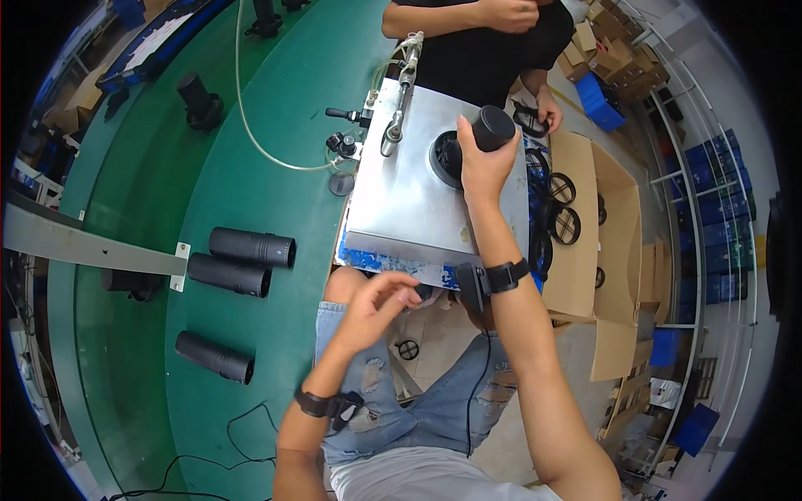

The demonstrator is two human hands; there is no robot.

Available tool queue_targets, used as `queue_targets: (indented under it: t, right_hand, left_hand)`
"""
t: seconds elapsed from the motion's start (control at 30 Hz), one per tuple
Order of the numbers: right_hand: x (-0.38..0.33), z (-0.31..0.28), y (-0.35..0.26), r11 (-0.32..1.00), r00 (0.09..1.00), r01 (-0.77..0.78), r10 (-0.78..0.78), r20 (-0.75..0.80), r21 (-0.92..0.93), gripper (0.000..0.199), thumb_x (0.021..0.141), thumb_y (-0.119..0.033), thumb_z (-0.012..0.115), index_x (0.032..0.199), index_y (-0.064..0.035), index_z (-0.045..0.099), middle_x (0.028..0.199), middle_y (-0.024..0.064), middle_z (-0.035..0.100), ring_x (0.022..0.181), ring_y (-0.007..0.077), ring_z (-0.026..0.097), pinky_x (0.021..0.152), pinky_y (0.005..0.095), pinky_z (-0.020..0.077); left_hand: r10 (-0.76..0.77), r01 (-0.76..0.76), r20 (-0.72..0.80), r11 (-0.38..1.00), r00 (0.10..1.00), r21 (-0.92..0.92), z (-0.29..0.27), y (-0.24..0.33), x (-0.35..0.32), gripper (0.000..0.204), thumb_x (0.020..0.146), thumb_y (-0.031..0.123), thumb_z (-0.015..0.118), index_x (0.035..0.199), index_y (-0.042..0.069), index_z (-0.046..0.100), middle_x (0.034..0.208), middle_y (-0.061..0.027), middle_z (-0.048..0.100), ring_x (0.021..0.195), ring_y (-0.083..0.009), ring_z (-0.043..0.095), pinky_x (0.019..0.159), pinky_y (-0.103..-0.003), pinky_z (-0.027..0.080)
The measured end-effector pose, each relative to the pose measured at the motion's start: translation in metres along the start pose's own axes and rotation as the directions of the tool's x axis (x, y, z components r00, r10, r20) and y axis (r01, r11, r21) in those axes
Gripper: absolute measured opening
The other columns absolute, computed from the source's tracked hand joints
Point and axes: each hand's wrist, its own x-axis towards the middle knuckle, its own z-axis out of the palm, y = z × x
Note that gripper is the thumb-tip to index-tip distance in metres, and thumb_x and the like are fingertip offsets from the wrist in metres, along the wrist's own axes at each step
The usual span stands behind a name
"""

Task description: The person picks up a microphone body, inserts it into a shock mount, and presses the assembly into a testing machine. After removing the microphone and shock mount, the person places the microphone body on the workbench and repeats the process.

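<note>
My right hand [484,171] is wrapped round a black cylinder [494,125] that leans over the top of a metal box [393,196]. Beside that cylinder, a round black fixture [445,159] is set in the box top; the cylinder's lower end is partly hidden by my hand. In front of the box's near edge hovers my left hand [372,311], its fingers loosely curved and apart from the thumb, with nothing visible in it. A small dark part [424,291] shows under the box edge close to its fingertips.
Several ribbed black tubes [251,246] lie on the green bench [292,75] to the left. An air cylinder [405,92] with a hose rises at the box's left side. Black rings [561,188] hang near a cardboard box [618,217] on the right. Opposite, a co-worker's hand [547,108] touches a ring.
</note>
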Motion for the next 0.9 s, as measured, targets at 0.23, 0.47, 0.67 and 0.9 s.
queue_targets:
  t: [0.23, 0.47, 0.67, 0.9]
  right_hand:
    - [0.010, -0.011, -0.012, 0.992, 0.970, -0.117, 0.103, 0.221, 0.052, 0.035, 0.073, -0.019, 0.081, 0.093, -0.0011, 0.059, 0.085, 0.0031, 0.062, 0.073, 0.0098, 0.057, 0.072, 0.0250, 0.0474]
    - [0.000, -0.001, -0.010, 0.997, 0.994, -0.054, 0.049, 0.094, 0.051, 0.029, 0.075, -0.018, 0.080, 0.089, -0.0003, 0.061, 0.082, 0.0034, 0.064, 0.071, 0.0093, 0.058, 0.069, 0.0252, 0.0478]
    - [0.002, -0.001, -0.002, 1.000, 1.000, 0.022, -0.022, 0.008, 0.022, 0.030, 0.075, -0.017, 0.080, 0.090, -0.0002, 0.060, 0.082, 0.0033, 0.064, 0.071, 0.0099, 0.057, 0.070, 0.0252, 0.0480]
    - [0.032, -0.015, -0.039, 0.979, 0.995, 0.095, -0.089, -0.042, 0.180, 0.036, 0.080, -0.020, 0.076, 0.103, 0.0012, 0.059, 0.090, 0.0070, 0.063, 0.080, 0.0125, 0.059, 0.074, 0.0281, 0.0497]
  left_hand:
    - [0.491, -0.322, -0.164, 0.753, 0.855, 0.574, -0.081, 0.106, 0.134, 0.020, 0.090, 0.013, 0.054, 0.103, -0.001, 0.060, 0.086, -0.0092, 0.066, 0.078, -0.0157, 0.062, 0.073, -0.029, 0.049]
    - [0.374, 0.208, -0.194, 0.003, 0.907, 0.978, -0.157, 0.091, 0.245, 0.045, 0.091, 0.038, 0.047, 0.113, 0.001, 0.060, 0.106, -0.0178, 0.066, 0.100, -0.0368, 0.062, 0.086, -0.044, 0.047]
    - [0.143, 0.328, -0.343, 0.119, 0.928, 0.937, -0.155, 0.098, 0.236, 0.051, 0.092, 0.043, 0.039, 0.109, 0.002, 0.065, 0.101, -0.0233, 0.065, 0.101, -0.0398, 0.060, 0.089, -0.043, 0.046]
    - [0.528, -0.073, -0.162, 0.396, 0.834, 0.915, -0.147, 0.079, 0.154, 0.048, 0.092, 0.034, 0.051, 0.125, -0.002, 0.051, 0.126, -0.0228, 0.054, 0.122, -0.0356, 0.049, 0.104, -0.040, 0.035]
